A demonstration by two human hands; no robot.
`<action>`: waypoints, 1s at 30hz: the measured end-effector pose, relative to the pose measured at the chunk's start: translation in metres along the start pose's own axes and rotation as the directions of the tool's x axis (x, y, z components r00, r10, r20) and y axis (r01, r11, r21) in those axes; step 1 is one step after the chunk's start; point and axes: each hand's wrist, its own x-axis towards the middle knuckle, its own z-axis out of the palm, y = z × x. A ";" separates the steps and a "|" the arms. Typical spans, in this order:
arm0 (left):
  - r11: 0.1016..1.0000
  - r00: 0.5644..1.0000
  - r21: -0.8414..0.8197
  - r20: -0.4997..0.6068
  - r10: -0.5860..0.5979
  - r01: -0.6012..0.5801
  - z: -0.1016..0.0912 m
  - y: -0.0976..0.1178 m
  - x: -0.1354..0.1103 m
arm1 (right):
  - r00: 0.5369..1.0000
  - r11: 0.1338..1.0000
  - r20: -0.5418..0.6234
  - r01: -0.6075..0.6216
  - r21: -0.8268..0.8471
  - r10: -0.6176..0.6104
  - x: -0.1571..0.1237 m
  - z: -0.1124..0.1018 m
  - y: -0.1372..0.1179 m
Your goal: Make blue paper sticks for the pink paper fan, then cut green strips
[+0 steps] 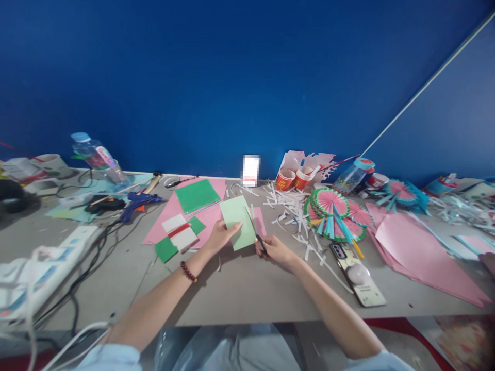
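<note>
A pale green sheet of paper [236,210] is held off the table by my left hand [224,234], thumb on top and fingers underneath. My right hand [275,250] grips a pair of scissors [261,244] with black handles. Their blades lie along the sheet's right edge, where a thin green strip [252,212] is partly separated. Behind the sheet lies pink paper [162,226] bearing a stack of green paper [198,196]. Left of my left hand, a white block with a red band [181,232] rests over small green pieces [166,250].
White paper scraps [290,201] litter the table behind my right hand. Folded pink-and-green paper fans [332,203], a phone [358,275] and pink sheets [417,252] lie to the right. Leftward are a glue gun [139,202], a plastic bottle [96,154], cables and a power strip [58,273].
</note>
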 end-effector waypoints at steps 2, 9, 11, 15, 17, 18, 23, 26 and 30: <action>1.000 1.000 0.006 0.003 0.004 -0.004 0.000 0.000 0.000 | 1.000 1.000 -0.001 0.005 -0.009 -0.005 -0.001 0.000 -0.001; 1.000 1.000 0.027 0.028 -0.003 0.002 0.001 -0.001 -0.001 | 1.000 1.000 -0.011 -0.008 0.009 0.008 0.000 0.000 0.000; 0.999 0.999 0.037 0.050 0.005 -0.006 0.001 0.000 -0.002 | 1.000 1.000 -0.016 -0.011 0.019 0.011 -0.001 0.001 -0.001; 0.998 0.997 0.061 0.075 -0.002 -0.002 0.002 0.000 -0.003 | 0.999 1.000 -0.030 -0.013 0.016 0.013 -0.002 0.001 -0.005; 0.997 0.996 0.071 0.088 -0.004 -0.002 0.002 0.000 -0.003 | 0.999 1.000 -0.033 -0.023 0.011 0.023 -0.003 0.001 -0.007; 0.997 0.996 0.074 0.093 -0.007 0.000 0.002 0.000 -0.003 | 0.999 1.000 -0.035 -0.027 0.010 0.027 -0.003 0.002 -0.008; 0.998 0.995 0.059 0.094 -0.017 0.011 0.002 0.000 -0.003 | 0.998 0.999 -0.040 -0.037 0.008 0.038 -0.003 0.002 -0.007; 0.999 0.994 0.031 0.110 -0.011 0.008 0.002 -0.001 -0.003 | 0.998 0.999 -0.040 -0.042 0.010 0.042 -0.002 0.002 -0.005; 0.999 0.995 0.041 0.098 -0.005 0.001 0.002 -0.001 -0.003 | 0.998 0.999 -0.044 -0.043 0.006 0.043 -0.002 0.002 -0.005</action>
